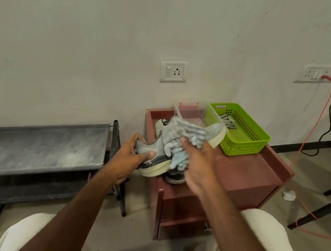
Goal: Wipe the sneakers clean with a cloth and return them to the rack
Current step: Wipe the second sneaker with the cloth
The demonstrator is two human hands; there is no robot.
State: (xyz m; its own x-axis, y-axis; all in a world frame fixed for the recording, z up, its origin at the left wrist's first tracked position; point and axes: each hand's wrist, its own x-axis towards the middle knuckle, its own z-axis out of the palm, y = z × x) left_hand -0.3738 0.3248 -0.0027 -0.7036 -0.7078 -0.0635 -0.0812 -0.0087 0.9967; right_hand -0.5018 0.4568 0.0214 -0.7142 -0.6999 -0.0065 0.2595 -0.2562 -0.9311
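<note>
My left hand (132,154) grips the heel of a grey sneaker (215,133) with a cream sole, held above the brown cabinet (249,175). My right hand (199,166) holds a pale blue-grey cloth (182,138) against the sneaker's side. A second sneaker (175,177) lies on the cabinet top, mostly hidden under the held one and the cloth. The dark two-shelf shoe rack (36,147) stands on the floor to the left, with nothing on its top shelf.
A green plastic basket (250,135) with a striped cloth in it sits at the cabinet's back right, next to a clear box (187,113). Cables hang from a wall socket at the right. Black table legs (323,203) stand on the right floor.
</note>
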